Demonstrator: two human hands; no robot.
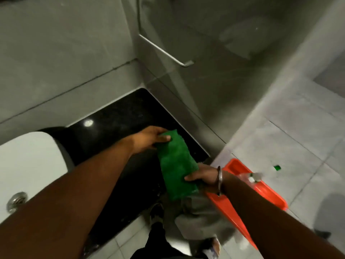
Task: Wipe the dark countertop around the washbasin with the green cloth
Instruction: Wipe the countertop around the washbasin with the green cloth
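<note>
The green cloth [176, 164] is folded into a long strip and stretched over the right end of the dark countertop [119, 118]. My left hand [149, 140] pinches its far end, thumb on top. My right hand [202, 175], with a metal bangle at the wrist, grips the near end by the counter's front edge. The white washbasin [31, 161] sits at the left, its metal drain [15, 200] partly behind my left forearm.
A red tub [248, 189] with a spray bottle in it stands on the tiled floor to the right, under my right arm. A glass panel with a metal handle [166, 51] rises just behind the counter's right edge. A grey wall backs the counter.
</note>
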